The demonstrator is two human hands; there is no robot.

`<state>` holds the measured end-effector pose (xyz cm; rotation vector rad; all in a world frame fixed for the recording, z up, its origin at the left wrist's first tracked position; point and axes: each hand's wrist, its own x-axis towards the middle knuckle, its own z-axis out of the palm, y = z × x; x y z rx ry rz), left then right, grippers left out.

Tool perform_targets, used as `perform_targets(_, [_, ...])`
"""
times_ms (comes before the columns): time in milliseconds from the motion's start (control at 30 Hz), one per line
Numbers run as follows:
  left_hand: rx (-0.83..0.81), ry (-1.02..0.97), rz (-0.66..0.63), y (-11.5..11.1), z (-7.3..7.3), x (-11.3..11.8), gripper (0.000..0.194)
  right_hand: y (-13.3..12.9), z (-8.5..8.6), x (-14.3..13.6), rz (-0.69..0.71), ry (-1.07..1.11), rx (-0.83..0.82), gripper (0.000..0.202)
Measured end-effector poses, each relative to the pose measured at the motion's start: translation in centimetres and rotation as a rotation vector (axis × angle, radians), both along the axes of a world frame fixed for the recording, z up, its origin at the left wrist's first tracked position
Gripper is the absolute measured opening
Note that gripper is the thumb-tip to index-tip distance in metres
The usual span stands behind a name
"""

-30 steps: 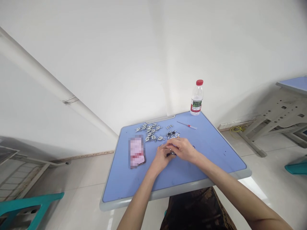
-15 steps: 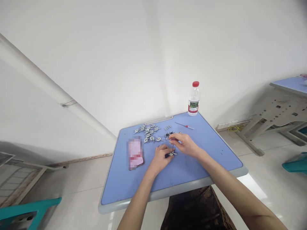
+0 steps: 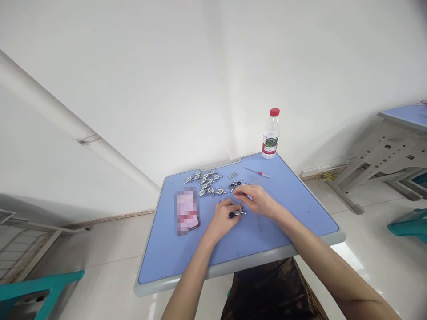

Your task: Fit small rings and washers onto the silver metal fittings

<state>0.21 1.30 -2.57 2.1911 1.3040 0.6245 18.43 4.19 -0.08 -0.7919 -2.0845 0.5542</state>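
Note:
My left hand (image 3: 224,217) rests on the blue desk top (image 3: 283,213) and pinches a small metal fitting with a dark part (image 3: 237,213). My right hand (image 3: 257,200) is just right of it, its fingertips closed on a thin upright piece over that fitting. Beyond the hands lies a heap of several small silvery metal fittings (image 3: 205,181), and a few dark and silvery small parts (image 3: 235,184) sit just past my right fingertips.
A pink blurred flat object (image 3: 187,210) lies left of my hands. A thin red-handled screwdriver (image 3: 257,173) and a red-capped water bottle (image 3: 271,134) stand at the desk's far right corner. Another desk (image 3: 396,146) is at right, teal stools (image 3: 36,291) at both sides.
My right hand lifted off the left hand and moved slightly away from me, now pinching a thin piece above the fitting. The view shifted slightly.

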Motion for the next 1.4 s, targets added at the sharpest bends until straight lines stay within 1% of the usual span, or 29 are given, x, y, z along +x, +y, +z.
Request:
perform_targets(67, [0.005,-0.004,-0.003,0.0,0.0,0.0,0.023,-0.1,0.2,0.0,0.030,0.001,0.009,0.015])
perform_targets(200, [0.007,-0.002,-0.032,0.1,0.0,-0.1,0.017,-0.4,0.7,-0.1,0.137,-0.019,0.036,0.018])
perform_targets(267, [0.004,-0.006,-0.041,0.1,0.0,-0.1,0.015,-0.4,0.8,-0.1,0.152,-0.020,0.037,0.019])
perform_targets(567, [0.002,-0.003,-0.017,0.0,0.0,0.0,0.016,-0.7,0.4,-0.8,-0.027,-0.023,0.014,0.015])
perform_targets(767, [-0.007,-0.012,-0.009,-0.3,0.5,0.2,0.021,-1.2,0.5,-1.7,-0.053,-0.018,0.003,0.017])
perform_targets(933, [-0.003,0.009,0.006,-0.5,0.6,0.1,0.020,-1.0,0.3,-1.5,-0.068,0.013,-0.044,0.013])
perform_targets(1033, [-0.013,0.049,0.033,-0.5,0.6,0.0,0.024,-0.3,-0.1,-1.0,-0.119,0.111,-0.112,0.009])
perform_targets(1133, [-0.003,0.063,0.051,-0.6,0.7,-0.2,0.028,0.5,-0.2,-0.5,-0.200,0.326,-0.170,0.014])
perform_targets(1200, [0.015,0.068,0.057,-0.7,1.0,-0.3,0.025,1.0,-0.2,-0.2,-0.249,0.460,-0.218,0.020])
perform_targets(1267, [0.036,0.077,0.054,-0.8,1.2,-0.4,0.020,1.3,-0.3,-0.1,-0.282,0.546,-0.263,0.024])
perform_targets(1400, [0.059,0.092,0.043,-0.7,1.5,-0.6,0.016,1.9,-0.5,0.2,-0.309,0.615,-0.302,0.029])
